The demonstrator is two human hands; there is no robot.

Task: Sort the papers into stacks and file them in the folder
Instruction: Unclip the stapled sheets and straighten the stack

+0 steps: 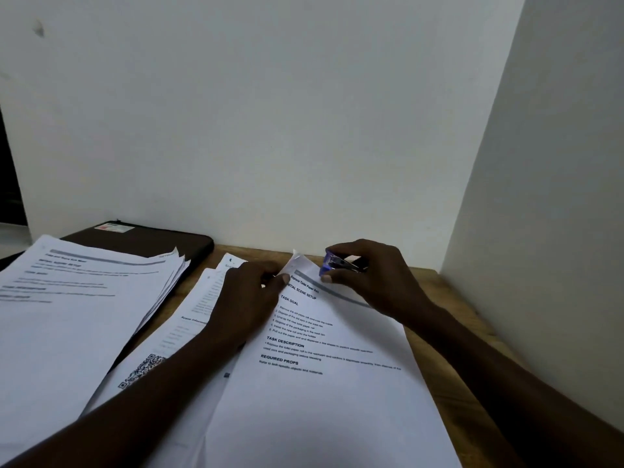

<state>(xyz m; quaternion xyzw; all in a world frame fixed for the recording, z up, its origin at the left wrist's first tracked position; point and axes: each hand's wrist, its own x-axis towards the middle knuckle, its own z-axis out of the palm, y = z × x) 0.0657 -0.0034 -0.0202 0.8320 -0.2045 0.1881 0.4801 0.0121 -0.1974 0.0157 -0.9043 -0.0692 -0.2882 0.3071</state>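
Right hand: fingers curled round blue stapler at far corner of sheet. Left hand: fingers pinching that corner. Bare tabletop strip along right edge.

dim, cool light; wide-angle bending at the edges.

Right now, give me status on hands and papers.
Left grip pinches sheet corner. Right grip holds stapler at that corner. Paper stack overlaps folder.

Matt white paper sheets, wood-grain table, stapler w/ blue plastic, shiny metal (folder dark, matt)
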